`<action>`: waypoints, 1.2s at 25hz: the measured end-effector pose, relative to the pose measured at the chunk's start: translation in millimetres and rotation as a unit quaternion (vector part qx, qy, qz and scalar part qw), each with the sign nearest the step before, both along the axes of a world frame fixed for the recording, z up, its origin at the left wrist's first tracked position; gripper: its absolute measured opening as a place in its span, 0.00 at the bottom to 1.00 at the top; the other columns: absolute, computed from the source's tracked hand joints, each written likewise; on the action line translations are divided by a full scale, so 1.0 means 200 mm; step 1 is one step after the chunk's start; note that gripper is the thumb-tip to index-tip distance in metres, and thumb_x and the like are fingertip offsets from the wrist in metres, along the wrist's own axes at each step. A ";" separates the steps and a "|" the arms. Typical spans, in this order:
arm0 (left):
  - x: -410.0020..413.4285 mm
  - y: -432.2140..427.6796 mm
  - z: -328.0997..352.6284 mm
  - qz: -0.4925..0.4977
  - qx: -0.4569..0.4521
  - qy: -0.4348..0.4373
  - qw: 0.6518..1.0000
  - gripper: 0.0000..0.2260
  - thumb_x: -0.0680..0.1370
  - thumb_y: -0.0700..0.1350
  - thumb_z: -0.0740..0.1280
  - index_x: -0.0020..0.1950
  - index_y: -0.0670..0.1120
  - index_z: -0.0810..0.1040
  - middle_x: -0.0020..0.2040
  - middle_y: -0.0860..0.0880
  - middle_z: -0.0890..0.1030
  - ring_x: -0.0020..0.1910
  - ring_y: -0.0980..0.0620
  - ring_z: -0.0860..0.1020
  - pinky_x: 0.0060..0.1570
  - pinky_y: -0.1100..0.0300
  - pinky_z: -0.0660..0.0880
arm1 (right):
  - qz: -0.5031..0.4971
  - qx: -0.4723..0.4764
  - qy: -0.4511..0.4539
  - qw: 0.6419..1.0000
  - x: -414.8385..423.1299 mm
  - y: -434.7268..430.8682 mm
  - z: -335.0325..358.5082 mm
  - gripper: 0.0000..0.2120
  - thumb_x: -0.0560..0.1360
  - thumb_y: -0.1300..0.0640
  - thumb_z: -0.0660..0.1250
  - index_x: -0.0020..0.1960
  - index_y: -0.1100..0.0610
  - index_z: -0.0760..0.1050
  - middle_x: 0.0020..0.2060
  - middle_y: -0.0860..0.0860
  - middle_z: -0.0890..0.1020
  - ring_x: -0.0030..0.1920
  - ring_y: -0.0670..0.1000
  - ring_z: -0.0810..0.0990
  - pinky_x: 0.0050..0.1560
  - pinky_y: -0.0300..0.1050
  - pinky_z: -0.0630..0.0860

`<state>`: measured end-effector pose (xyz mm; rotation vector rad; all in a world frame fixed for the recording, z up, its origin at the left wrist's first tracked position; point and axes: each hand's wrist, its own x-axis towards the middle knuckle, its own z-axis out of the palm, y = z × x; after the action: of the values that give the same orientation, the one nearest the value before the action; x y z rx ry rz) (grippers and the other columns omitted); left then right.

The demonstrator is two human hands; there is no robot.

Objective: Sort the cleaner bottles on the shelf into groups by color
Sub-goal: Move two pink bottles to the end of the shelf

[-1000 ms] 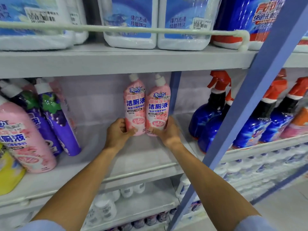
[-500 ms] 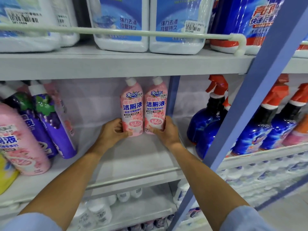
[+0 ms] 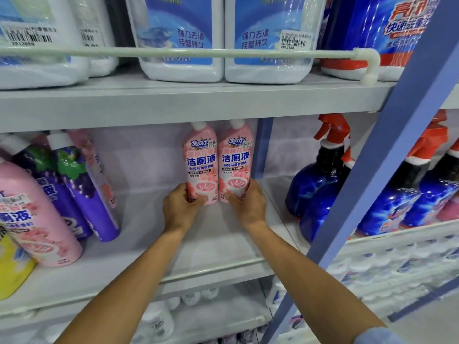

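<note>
Pink bottles (image 3: 200,167): pushed further back, now upright together on the shelf (image 3: 223,244).
Left hand (image 3: 182,207): curled round one bottle's bottom.
Right hand (image 3: 248,204): curled round the other.
Done: two pinks paired.
To do: third pink bottle (image 3: 37,219) waits beside purple ones (image 3: 82,184).

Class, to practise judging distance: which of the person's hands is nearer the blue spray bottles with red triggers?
Right. The right hand holds the right pink bottle, left of the blue spray bottles; the left hand holds the left pink bottle, farther away.
</note>
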<state>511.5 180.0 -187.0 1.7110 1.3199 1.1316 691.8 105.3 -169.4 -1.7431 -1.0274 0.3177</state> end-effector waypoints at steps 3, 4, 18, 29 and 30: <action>0.01 0.00 0.02 -0.010 0.019 -0.020 1.000 0.18 0.64 0.53 0.79 0.51 0.52 0.83 0.43 0.56 0.87 0.43 0.55 0.85 0.47 0.48 0.83 | 0.005 -0.009 -0.022 1.000 0.03 0.03 -0.02 0.26 0.67 0.46 0.80 0.59 0.53 0.75 0.55 0.51 0.82 0.52 0.50 0.82 0.47 0.40 0.75; 0.02 0.01 0.02 -0.014 0.024 -0.028 0.999 0.16 0.66 0.49 0.80 0.51 0.51 0.83 0.43 0.55 0.87 0.43 0.55 0.85 0.47 0.48 0.83 | 0.007 -0.004 -0.021 1.000 0.04 0.04 -0.01 0.26 0.67 0.45 0.80 0.59 0.53 0.75 0.54 0.49 0.83 0.52 0.49 0.82 0.47 0.39 0.76; 0.10 0.12 0.02 -0.017 0.017 -0.062 0.998 0.15 0.66 0.45 0.81 0.52 0.51 0.84 0.44 0.55 0.86 0.44 0.56 0.86 0.50 0.49 0.83 | 0.028 0.048 0.060 0.997 0.07 0.10 0.02 0.25 0.68 0.49 0.81 0.60 0.53 0.76 0.52 0.45 0.83 0.49 0.42 0.83 0.46 0.35 0.80; 0.09 0.11 0.02 -0.036 0.018 -0.070 0.997 0.16 0.68 0.44 0.79 0.54 0.50 0.85 0.46 0.55 0.87 0.46 0.57 0.86 0.52 0.47 0.83 | 0.040 0.051 0.071 0.995 0.08 0.10 0.02 0.26 0.69 0.51 0.80 0.62 0.54 0.75 0.54 0.45 0.83 0.49 0.35 0.81 0.44 0.26 0.77; 0.09 0.11 0.02 -0.037 0.017 -0.068 0.997 0.16 0.68 0.44 0.79 0.55 0.50 0.84 0.46 0.55 0.87 0.46 0.57 0.86 0.52 0.47 0.83 | 0.041 0.052 0.072 0.995 0.08 0.10 0.02 0.25 0.69 0.52 0.80 0.62 0.55 0.75 0.53 0.45 0.83 0.48 0.35 0.80 0.43 0.25 0.76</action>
<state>529.6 202.2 -182.7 1.6628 1.1502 1.2112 708.7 125.3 -164.5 -1.5657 -0.9946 0.4279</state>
